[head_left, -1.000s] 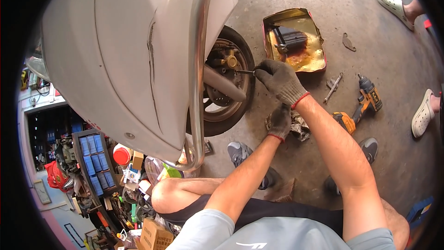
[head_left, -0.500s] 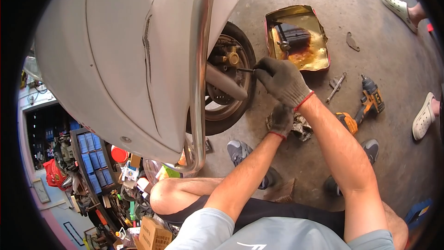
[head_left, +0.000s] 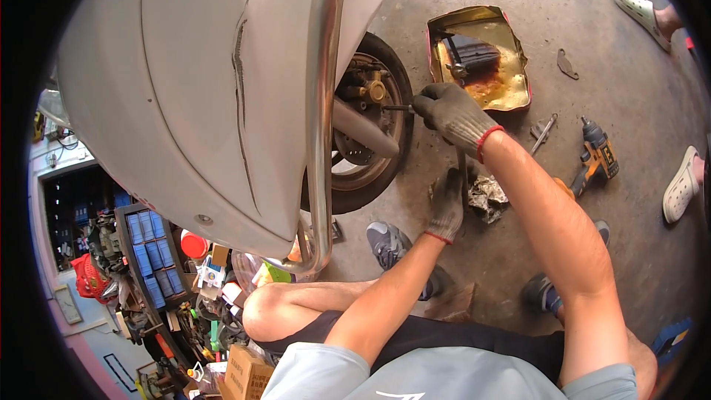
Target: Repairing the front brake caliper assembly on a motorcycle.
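Leftward, a dark rod juts from right fingers clamped on it; left fingers I can't tell.

We tag a vehicle repair workshop or garage. Evidence: a white vehicle body with a metal guard bar fills the area left of the gloved left hand; its wheel is just left of the gloved right hand, which pinches a thin dark rod. Beyond that hand, we see 1 oily gold-coloured tray. To its right, on stained concrete-looking floor, we log 1 orange-and-black power driver and 1 wrench. Far left of the left hand: a rack of blue bins, heaped clutter, 1 cardboard box.
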Demonstrator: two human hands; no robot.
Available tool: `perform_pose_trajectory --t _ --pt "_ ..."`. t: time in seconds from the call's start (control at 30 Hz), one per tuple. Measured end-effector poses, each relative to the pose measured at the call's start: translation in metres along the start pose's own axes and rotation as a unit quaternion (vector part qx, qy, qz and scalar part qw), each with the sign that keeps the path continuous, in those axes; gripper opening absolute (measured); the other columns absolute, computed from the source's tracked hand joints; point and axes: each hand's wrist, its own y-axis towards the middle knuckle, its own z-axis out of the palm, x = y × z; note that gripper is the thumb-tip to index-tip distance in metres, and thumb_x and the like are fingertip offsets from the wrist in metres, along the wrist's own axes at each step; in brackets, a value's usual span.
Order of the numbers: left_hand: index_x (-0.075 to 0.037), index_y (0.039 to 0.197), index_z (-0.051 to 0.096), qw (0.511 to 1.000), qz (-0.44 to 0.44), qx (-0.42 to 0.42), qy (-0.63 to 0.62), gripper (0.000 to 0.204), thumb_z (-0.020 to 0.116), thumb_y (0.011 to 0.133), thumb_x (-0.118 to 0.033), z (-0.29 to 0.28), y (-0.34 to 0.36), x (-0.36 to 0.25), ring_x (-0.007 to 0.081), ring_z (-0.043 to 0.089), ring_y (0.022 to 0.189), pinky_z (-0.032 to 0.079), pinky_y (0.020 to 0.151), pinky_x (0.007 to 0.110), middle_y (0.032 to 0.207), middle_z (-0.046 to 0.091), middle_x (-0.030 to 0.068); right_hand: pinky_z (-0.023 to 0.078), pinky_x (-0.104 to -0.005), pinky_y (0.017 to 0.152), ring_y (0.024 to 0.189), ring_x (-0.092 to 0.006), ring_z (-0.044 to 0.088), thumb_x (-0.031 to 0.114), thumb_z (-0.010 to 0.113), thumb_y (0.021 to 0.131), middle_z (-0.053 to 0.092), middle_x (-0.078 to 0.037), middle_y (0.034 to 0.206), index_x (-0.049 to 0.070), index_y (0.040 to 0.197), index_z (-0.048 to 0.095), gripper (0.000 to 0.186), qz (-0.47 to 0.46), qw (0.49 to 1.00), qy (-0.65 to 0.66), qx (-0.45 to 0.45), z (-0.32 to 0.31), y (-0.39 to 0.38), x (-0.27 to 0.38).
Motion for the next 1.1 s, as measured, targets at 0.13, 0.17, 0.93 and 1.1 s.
perform_pose_trajectory --t 0.13,0.17,0.93,1.1 --pt "0.0 0.108 0.063 0.996 -0.017 0.032 -0.077 0.039 0.042 0.106 -0.033 -0.003 -0.021 -0.025 0.02 0.065 0.084 0.047 0.077 0.036 0.09 0.069 0.0095 0.047 -0.0315 0.061 0.063 -0.0148 0.055 0.03 0.057 0.093 0.06 -0.007 0.073 -0.003 0.099 0.067 0.035 -0.024 0.999 -0.025 -0.022 0.0 0.002 -0.007" --pt "0.0 0.108 0.063 0.996 -0.015 0.033 -0.076 0.039 0.042 0.106 -0.033 -0.006 -0.02 -0.025 0.02 0.065 0.084 0.047 0.077 0.036 0.09 0.069 0.0095 0.047 -0.0315 0.061 0.063 -0.0148 0.055 0.03 0.057 0.093 0.06 -0.007 0.073 -0.003 0.099 0.067 0.035 -0.025 0.999 -0.024 -0.024 -0.004 0.003 -0.006" --pt "-0.011 0.079 0.051 0.93 -0.328 0.146 -0.079 0.048 0.04 0.102 -0.051 -0.084 -0.08 -0.153 0.0114 0.035 0.048 0.033 0.048 0.03 0.059 0.04 -0.0018 0.05 -0.0449 0.081 0.087 -0.0416 0.068 0.03 0.058 0.087 0.068 -0.028 0.086 -0.006 0.099 0.07 0.04 0.065 0.992 0.103 -0.015 -0.004 -0.005 -0.003" --pt "-0.007 0.093 0.061 0.993 -0.072 0.086 0.022 0.047 0.043 0.102 -0.049 -0.052 -0.046 -0.022 0.0129 0.05 0.06 0.041 0.056 0.029 0.071 0.057 0.0018 0.051 -0.0446 0.088 0.099 -0.0407 0.066 0.029 0.06 0.086 0.068 -0.027 0.1 0.002 0.107 0.069 0.035 -0.06 0.995 -0.031 -0.073 0.001 -0.007 -0.006"
